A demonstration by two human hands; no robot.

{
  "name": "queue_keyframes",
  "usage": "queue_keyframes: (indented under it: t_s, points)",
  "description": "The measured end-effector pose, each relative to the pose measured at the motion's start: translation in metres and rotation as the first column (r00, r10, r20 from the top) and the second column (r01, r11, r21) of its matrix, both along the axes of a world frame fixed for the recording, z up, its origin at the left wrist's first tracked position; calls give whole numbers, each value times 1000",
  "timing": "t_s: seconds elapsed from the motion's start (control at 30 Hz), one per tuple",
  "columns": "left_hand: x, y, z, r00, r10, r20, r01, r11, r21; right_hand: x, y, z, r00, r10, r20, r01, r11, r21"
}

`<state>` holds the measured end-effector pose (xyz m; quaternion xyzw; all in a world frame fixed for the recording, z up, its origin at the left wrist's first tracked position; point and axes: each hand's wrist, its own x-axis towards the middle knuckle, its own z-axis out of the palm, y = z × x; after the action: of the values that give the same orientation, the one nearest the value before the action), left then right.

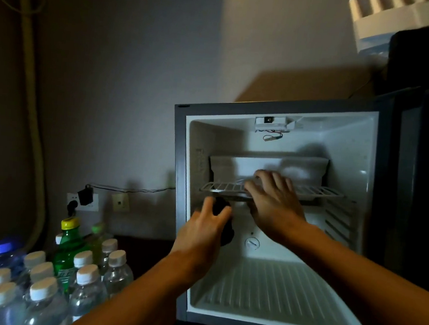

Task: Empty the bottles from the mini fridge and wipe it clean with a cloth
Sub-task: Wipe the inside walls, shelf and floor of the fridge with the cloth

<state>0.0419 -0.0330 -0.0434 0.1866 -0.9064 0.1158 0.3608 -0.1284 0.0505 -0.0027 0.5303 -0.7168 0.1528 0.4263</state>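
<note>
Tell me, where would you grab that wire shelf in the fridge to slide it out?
Probably by the front edge of the wire shelf, coming straight in through the open front. It lies flat and spans the fridge, so only that edge faces out. The right hand already rests there; the left hand holds a dark cloth.

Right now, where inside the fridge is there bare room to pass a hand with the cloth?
The ribbed fridge floor is bare from wall to wall. The wire shelf is free on its right part, by the right wall; the right hand rests on its middle. The left front is crowded: the left hand holds the dark cloth there. Outside, the bottles stand packed.
</note>
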Motion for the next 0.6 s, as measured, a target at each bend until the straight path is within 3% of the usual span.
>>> queue_keyframes:
  t_s: [0.07, 0.17, 0.3, 0.4, 0.6]
  points:
    - [-4, 2, 1, 992, 47, 114, -32, 991, -127, -5, -8, 17, 990, 8, 143, -35, 981, 192]
    - [-11, 4, 3, 982, 98, 163, -73, 985, -156, -9, -20, 40, 924, -50, 378, -96, 929, 358]
    - [-16, -3, 5, 973, 155, 173, -131, 981, -143, -6, -26, 52, 896, -66, 440, -151, 884, 442]
    - [-18, -10, 6, 981, 142, 136, -124, 984, -131, -11, -27, 53, 851, -13, 525, -219, 900, 377]
    - [-26, -9, 6, 968, 184, 169, -166, 979, -116, -17, -35, 46, 829, 132, 543, -207, 975, 79]
